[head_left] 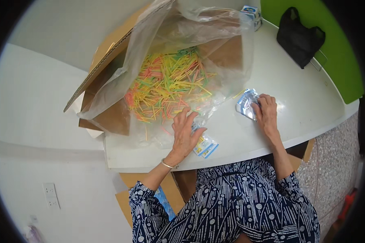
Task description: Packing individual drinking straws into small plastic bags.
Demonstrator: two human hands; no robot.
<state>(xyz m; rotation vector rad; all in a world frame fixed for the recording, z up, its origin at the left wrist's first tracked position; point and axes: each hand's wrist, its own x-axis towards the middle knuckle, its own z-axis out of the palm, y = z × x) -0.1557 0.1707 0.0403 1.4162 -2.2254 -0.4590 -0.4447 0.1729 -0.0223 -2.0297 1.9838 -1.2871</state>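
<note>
My left hand [184, 134] has its fingers spread just in front of a heap of thin yellow, green and pink straws [170, 81]. Partly under its thumb lie blue-and-white printed sachets [206, 147] on the white table. Farther right, my right hand [267, 112] has its thumb and fingers closed at the edge of a shiny silver-and-blue packet [246, 103]. One yellow straw [238, 94] sticks out beside that packet's left edge. The straws rest in a clear plastic bag [121, 87] that lines a cardboard box [107, 117].
The white table [308, 101] has a curved near edge. A small blue-and-white carton [252, 16] stands at the back. A black bag [300, 38] hangs on the green panel [334, 52] at right. Cardboard [174, 190] shows below the table edge.
</note>
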